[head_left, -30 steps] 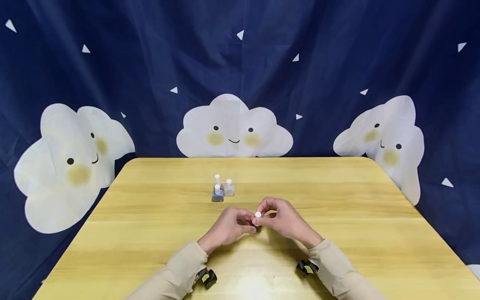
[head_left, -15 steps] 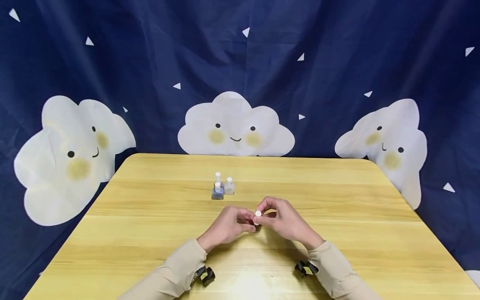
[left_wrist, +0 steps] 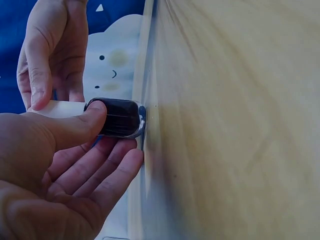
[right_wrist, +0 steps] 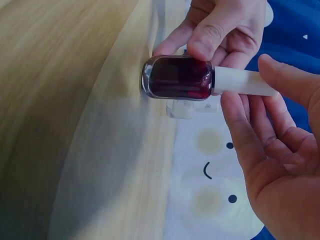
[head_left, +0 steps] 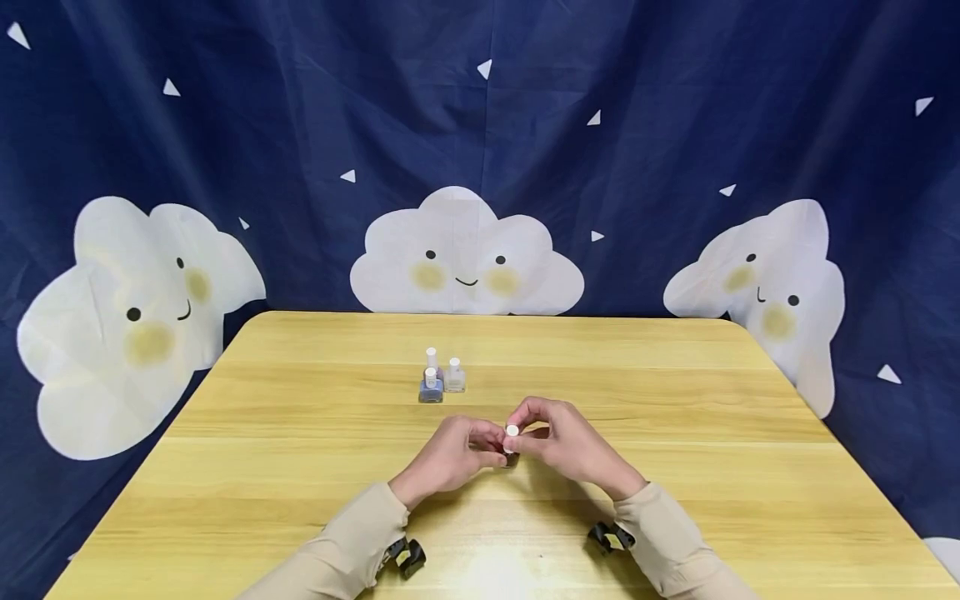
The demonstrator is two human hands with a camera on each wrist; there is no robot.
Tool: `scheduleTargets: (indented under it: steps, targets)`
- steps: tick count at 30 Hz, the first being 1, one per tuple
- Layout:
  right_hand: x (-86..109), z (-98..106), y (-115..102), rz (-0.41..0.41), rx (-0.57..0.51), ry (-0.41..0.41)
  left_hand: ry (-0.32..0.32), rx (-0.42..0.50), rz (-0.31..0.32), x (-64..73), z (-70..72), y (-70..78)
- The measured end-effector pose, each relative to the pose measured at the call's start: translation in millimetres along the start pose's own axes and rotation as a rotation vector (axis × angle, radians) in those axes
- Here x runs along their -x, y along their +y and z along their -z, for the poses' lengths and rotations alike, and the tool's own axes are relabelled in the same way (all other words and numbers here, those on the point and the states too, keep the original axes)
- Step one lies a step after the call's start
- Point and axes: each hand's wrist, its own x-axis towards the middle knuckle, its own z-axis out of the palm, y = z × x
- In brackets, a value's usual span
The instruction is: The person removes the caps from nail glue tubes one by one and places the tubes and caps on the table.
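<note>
A nail polish bottle [right_wrist: 180,77] with dark red polish and a long white cap [right_wrist: 242,81] stands upright at the table's surface between my hands. My left hand [head_left: 453,457] pinches the glass body between thumb and fingers; its thumb [left_wrist: 95,114] lies across the bottle near the neck in the left wrist view. With thumb and fingertips, my right hand [head_left: 566,442] holds the white cap from the other side. The cap sits on the bottle's neck. From the head view, the fingers hide most of the glass.
Behind my left hand, a blue nail polish bottle [head_left: 431,392], a clear one [head_left: 454,380] and a partly hidden purplish one [head_left: 432,360] stand close together on the wooden table [head_left: 637,375]. A dark blue curtain [head_left: 300,100] with printed clouds hangs beyond the table's far edge.
The head view has shifted slightly. Both hands keep their hold on the bottle and cap, with hardly any visible movement; the three bottles behind stay where they were.
</note>
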Motion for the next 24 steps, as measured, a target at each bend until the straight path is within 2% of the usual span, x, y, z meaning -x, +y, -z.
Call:
scheduleTargets:
  steps: [12, 24]
  targets:
    - [0.1, -1.5, 1.2, -0.02, -0.021, 0.048, 0.001, -0.018, 0.0, 0.3, -0.5, 0.3]
    - [-0.6, -4.1, 3.8, 0.006, -0.003, 0.064, -0.012, 0.006, 0.003, -0.5, -1.1, -0.6]
